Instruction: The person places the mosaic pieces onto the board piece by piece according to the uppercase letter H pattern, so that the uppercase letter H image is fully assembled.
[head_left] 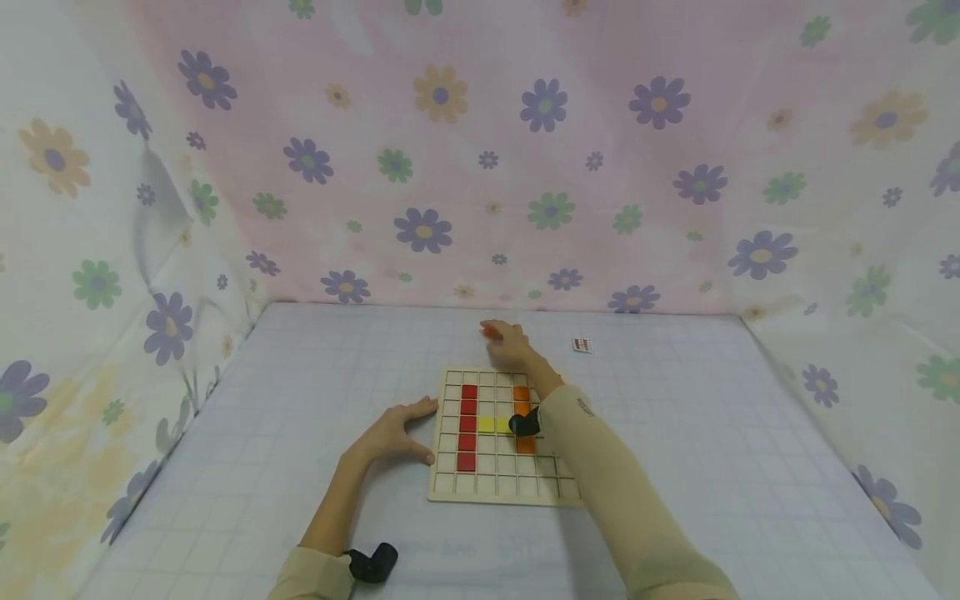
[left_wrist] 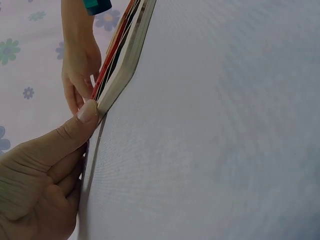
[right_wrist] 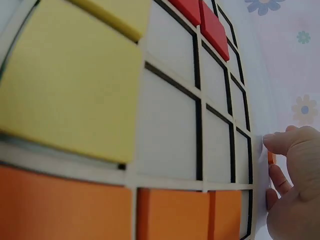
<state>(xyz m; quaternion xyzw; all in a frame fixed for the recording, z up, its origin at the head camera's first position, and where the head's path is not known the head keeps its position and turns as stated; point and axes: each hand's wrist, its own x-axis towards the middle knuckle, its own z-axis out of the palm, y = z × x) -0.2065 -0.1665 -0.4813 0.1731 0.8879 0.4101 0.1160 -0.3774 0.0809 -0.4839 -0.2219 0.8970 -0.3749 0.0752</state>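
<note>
A square wooden grid board (head_left: 486,485) lies on the table, with a column of red tiles (head_left: 467,442), a short row of yellow tiles (head_left: 487,425) and a column of orange tiles (head_left: 521,393) set in its cells. My left hand (head_left: 388,435) rests against the board's left edge, thumb and index finger spread apart; its thumb (left_wrist: 67,131) touches the board's corner in the left wrist view. Beyond the far edge, my right hand (head_left: 512,347) pinches a small orange tile (right_wrist: 271,157) between thumb and fingers. The right forearm hides part of the board's right side.
A small card (head_left: 582,344) with a printed pattern lies on the table behind the board, to the right. Flowered cloth (head_left: 480,192) hangs around the back and sides of the white-covered table (head_left: 262,467).
</note>
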